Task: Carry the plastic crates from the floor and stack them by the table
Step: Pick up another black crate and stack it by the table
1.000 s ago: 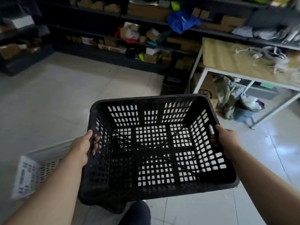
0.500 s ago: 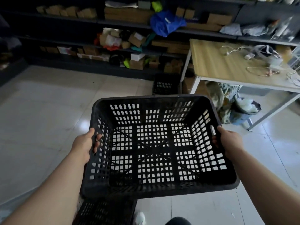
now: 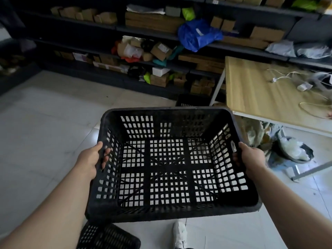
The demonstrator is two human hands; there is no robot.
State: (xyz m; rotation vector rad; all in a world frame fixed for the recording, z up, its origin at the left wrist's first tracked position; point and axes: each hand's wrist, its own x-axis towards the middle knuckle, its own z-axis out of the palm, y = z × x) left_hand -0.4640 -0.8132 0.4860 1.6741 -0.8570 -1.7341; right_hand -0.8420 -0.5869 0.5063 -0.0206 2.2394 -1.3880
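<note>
At the bottom edge of the frame a white shoe stands on pale tiles. Just left of it a floor crate, black and slatted, lies partly hidden beneath the carried crate. The step in hand looks like the walk to the table, so the feet should clear that low crate first, since the load blocks the view straight down.

The carried crate fills the centre of the frame, empty, open side up and roughly level, clear of the floor. The left hand grips its left wall below the rim, fingers curled in through the handle slot. The right hand clamps the right wall at the same height; its fingers are mostly hidden behind the plastic. With the two grips level like this, the crate should not tip.

Beyond the far rim, a far crate sits on the floor beside the white table leg. That looks like the stacking spot: the load should come down square over it, corners matched, before either hand lets go. The wooden table runs off the right edge with cables on top and bags beneath, so keeping left of those seems wise. Dark shelves of boxes, with a blue bag, cross the top.
</note>
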